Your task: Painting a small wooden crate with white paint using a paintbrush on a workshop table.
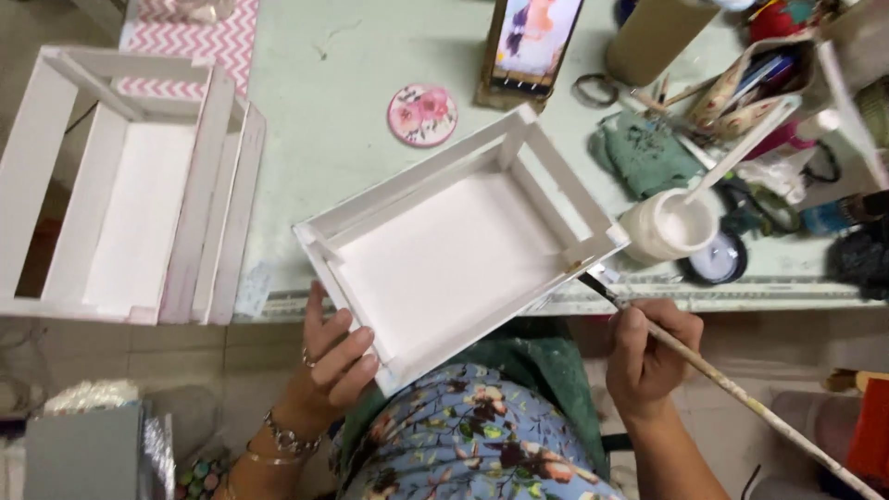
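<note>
This looks like a home craft corner. A pale green worktable [324,139], scuffed and paint-marked, carries hobby supplies crowded into its far right corner: an open jar of white paint [669,227] with a stirring stick [741,148], a loose lid [715,261], a fabric pencil case [755,79] stuffed with pens, a cardboard tube [657,37] and a rumpled green rag [648,157]. Near the far edge, a phone [532,42] stands propped up beside a floral coaster [422,115]. A white-painted slatted crate [120,185] sits at the left edge, over a tiled floor [167,356].
</note>
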